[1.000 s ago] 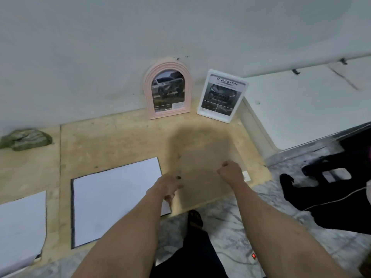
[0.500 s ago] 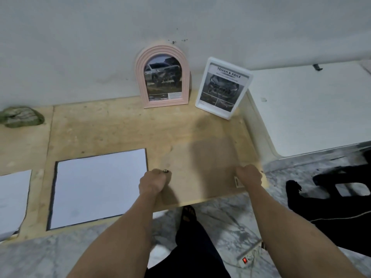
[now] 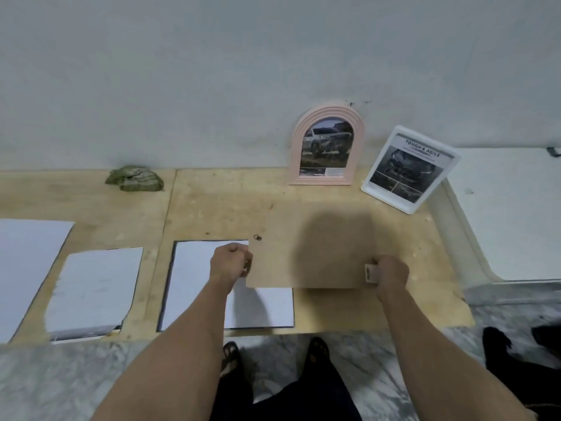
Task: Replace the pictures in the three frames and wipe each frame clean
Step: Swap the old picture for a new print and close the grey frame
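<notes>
A brown backing board [image 3: 315, 247], face down, is held just above the plywood surface [image 3: 212, 208]. My left hand [image 3: 231, 262] grips its left edge and my right hand [image 3: 390, 273] grips its right edge by a small white tab [image 3: 370, 272]. A small metal hanger [image 3: 257, 237] shows at the board's top left corner. A pink arched frame [image 3: 326, 145] with a car picture leans on the wall. A white rectangular frame [image 3: 409, 168] with a "Tough & Agile" print leans to its right.
Three white sheets lie on the plywood: one under the board's left edge [image 3: 197, 284], one further left [image 3: 94, 290], one at the far left [image 3: 24, 262]. A green crumpled cloth [image 3: 135, 178] lies by the wall. A white panel [image 3: 510, 214] sits at right.
The view has swung left and more sheets have come into view. The board, held by both hands, now overlaps the nearest white sheet.
</notes>
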Demonstrator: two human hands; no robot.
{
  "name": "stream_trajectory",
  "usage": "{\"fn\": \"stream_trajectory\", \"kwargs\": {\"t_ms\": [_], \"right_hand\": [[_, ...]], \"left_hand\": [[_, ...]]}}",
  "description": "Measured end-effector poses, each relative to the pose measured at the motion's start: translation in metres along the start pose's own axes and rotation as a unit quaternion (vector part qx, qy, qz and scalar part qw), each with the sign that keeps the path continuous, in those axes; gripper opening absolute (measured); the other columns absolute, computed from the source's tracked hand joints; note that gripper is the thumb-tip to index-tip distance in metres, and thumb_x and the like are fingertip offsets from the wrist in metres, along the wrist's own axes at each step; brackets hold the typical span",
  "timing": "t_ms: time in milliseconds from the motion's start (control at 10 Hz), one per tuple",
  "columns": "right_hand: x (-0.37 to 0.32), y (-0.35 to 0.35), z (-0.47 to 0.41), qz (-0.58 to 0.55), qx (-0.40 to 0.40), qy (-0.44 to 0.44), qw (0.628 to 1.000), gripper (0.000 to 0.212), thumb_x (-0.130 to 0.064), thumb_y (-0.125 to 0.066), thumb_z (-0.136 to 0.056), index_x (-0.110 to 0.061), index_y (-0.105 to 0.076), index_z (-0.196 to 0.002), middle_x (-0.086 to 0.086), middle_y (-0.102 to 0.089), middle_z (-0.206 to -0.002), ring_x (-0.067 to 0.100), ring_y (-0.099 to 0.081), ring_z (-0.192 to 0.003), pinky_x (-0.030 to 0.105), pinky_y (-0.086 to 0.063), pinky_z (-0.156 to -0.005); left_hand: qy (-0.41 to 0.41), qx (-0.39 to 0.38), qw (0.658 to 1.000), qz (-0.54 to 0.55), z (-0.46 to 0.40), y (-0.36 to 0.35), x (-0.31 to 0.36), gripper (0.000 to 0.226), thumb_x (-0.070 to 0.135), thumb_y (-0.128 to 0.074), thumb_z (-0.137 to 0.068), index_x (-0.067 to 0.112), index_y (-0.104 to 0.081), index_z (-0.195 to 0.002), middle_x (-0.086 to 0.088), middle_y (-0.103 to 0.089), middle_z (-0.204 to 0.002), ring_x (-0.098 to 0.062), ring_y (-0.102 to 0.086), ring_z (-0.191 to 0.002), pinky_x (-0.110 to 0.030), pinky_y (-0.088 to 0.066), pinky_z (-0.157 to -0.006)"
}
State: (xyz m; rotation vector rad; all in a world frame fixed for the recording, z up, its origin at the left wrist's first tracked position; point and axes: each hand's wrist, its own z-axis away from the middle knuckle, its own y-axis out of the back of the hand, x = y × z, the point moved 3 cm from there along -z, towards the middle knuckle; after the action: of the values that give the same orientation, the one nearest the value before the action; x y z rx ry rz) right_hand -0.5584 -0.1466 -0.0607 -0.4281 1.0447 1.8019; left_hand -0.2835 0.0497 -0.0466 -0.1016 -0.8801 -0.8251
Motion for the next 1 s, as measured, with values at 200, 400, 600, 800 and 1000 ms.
{"fn": "stream_trajectory", "kwargs": {"t_ms": [200, 400, 600, 800, 1000], "right_hand": [[0.018, -0.104, 0.069, 0.015, -0.039, -0.049, 0.998, 0.021, -0.008, -0.055, -0.088, -0.002, -0.058, -0.068, 0.010, -0.056, -0.066, 0.029, -0.057, -0.068, 0.040, -0.050, -0.067], [0.053, -0.141, 0.117, 0.061, -0.014, -0.004, 0.998, 0.016, -0.010, -0.054, -0.085, 0.000, -0.065, -0.080, 0.016, -0.064, -0.078, 0.032, -0.061, -0.071, 0.037, -0.049, -0.060], [0.071, -0.134, 0.125, 0.150, 0.009, 0.017, 0.988, 0.017, -0.011, -0.054, -0.087, 0.002, -0.064, -0.082, 0.016, -0.061, -0.075, 0.030, -0.056, -0.068, 0.032, -0.043, -0.058], [0.064, -0.132, 0.128, 0.184, 0.021, 0.051, 0.981, 0.015, -0.009, -0.057, -0.083, -0.002, -0.063, -0.071, 0.012, -0.060, -0.064, 0.025, -0.054, -0.059, 0.025, -0.030, -0.044], [0.065, -0.126, 0.132, 0.201, 0.018, 0.070, 0.977, 0.018, -0.007, -0.055, -0.081, -0.008, -0.058, -0.063, 0.011, -0.060, -0.065, 0.029, -0.057, -0.065, 0.029, -0.034, -0.050]], "left_hand": [[0.026, 0.089, 0.996, 0.003, -0.011, 0.129, -0.048, 0.008, -0.003, -0.066, -0.087, 0.003, -0.070, -0.083, -0.017, -0.069, -0.086, -0.030, -0.060, -0.071, -0.038, -0.055, -0.066], [0.039, 0.118, 0.992, -0.028, -0.024, 0.177, -0.081, 0.018, 0.005, -0.072, -0.082, 0.023, -0.070, -0.075, -0.009, -0.072, -0.102, -0.033, -0.066, -0.101, -0.048, -0.052, -0.098], [0.020, 0.088, 0.995, -0.053, -0.022, 0.176, -0.093, 0.031, 0.000, -0.067, -0.082, 0.027, -0.069, -0.067, 0.005, -0.069, -0.083, -0.024, -0.059, -0.093, -0.030, -0.043, -0.085], [0.006, 0.074, 0.991, -0.107, -0.029, 0.181, -0.096, 0.017, 0.005, -0.069, -0.080, 0.021, -0.074, -0.075, 0.005, -0.073, -0.086, -0.024, -0.063, -0.092, -0.032, -0.046, -0.084], [0.010, 0.062, 0.990, -0.123, -0.028, 0.178, -0.101, 0.014, 0.009, -0.069, -0.079, 0.022, -0.072, -0.079, 0.004, -0.072, -0.091, -0.026, -0.063, -0.095, -0.037, -0.049, -0.091]]}}
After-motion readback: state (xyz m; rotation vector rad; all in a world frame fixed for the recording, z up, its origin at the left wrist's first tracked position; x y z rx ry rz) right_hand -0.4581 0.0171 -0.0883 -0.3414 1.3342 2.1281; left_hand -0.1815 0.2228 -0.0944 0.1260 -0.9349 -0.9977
